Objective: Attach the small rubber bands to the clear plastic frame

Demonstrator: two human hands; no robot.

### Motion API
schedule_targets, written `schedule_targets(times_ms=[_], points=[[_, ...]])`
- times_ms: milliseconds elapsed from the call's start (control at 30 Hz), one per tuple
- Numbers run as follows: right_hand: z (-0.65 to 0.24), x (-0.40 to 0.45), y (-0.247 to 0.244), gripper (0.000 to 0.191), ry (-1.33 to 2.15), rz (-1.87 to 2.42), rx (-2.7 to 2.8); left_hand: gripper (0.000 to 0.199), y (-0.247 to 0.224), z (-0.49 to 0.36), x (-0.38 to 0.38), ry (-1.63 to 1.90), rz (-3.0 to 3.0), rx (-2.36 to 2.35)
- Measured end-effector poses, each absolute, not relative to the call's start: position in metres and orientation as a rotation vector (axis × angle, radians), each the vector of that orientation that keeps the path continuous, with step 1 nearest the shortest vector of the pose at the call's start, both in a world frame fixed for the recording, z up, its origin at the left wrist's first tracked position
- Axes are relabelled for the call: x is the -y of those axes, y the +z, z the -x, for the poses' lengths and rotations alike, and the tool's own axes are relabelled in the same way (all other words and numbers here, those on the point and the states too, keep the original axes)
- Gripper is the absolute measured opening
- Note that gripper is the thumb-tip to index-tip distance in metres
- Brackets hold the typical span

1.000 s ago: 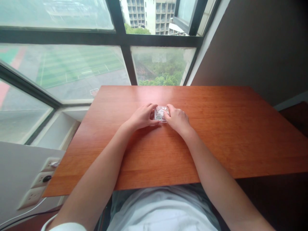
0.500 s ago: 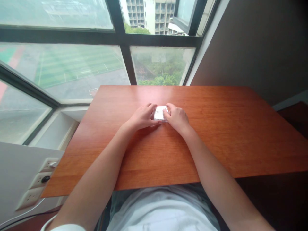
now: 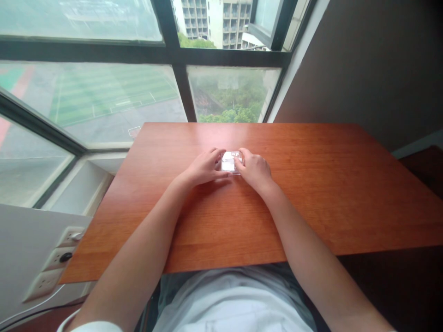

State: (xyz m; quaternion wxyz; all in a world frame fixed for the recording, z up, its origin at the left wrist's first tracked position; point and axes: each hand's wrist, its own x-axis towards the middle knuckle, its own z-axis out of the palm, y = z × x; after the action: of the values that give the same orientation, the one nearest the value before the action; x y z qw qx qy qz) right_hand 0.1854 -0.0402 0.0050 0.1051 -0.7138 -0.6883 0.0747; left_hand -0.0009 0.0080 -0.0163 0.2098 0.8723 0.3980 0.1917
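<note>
A small, shiny, clear plastic box (image 3: 228, 162) with a whitish look lies at the middle of the wooden table. My left hand (image 3: 206, 167) curves around its left end, thumb along the near edge and fingers at the far corner. From the other side, my right hand (image 3: 255, 168) grips the right end, with the thumb on top and the index finger at the far edge. Glare hides what the box contains, if anything.
The reddish-brown wooden table (image 3: 339, 193) stretches out to both sides, its near edge close to my body. Windows with dark frames (image 3: 180, 56) stand behind it. Wall sockets (image 3: 57, 258) with plugs and cables are at the lower left.
The reflection on the box has shifted, as if its top tilted slightly. Both hands stay in nearly the same place, the left thumb drawn back a little to the left.
</note>
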Motion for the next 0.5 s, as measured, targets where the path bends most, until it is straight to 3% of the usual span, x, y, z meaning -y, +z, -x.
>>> schedule_targets(times_ms=[500], points=[[-0.1875, 0.0400, 0.0026, 0.038, 0.236, 2.040, 1.956, 0.065, -0.0175, 0.0024, -0.0099, 0.568, -2.247, -1.068]])
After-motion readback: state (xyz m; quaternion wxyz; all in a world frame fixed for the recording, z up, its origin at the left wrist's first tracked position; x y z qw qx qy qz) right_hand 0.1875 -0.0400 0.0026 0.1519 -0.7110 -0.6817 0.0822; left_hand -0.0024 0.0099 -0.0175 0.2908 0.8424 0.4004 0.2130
